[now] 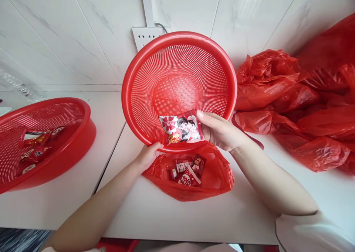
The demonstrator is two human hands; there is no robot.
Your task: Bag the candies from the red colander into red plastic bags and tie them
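A red perforated plastic basket (232, 72) is tilted up with its opening toward me. My left hand (149, 156) is closed on its lower rim, thumb over the edge and the other fingers mostly hidden. Between the thumb and fingers of my right hand (219, 131) is a printed snack packet (181, 128), red and white with cartoon figures, at the basket's lower inside. Just below the rim, an open red plastic bag (222, 178) rests on the table, with several red wrapped candies (190, 177) inside it. Whether my left fingers also touch the bag is hidden.
Another red basket (85, 130) at the left holds several wrapped sweets (36, 154). Filled red plastic bags (280, 85) are heaped at the right. A power strip (141, 36) is behind the tilted basket, against the tiled wall. A seam runs across the white table (133, 215).
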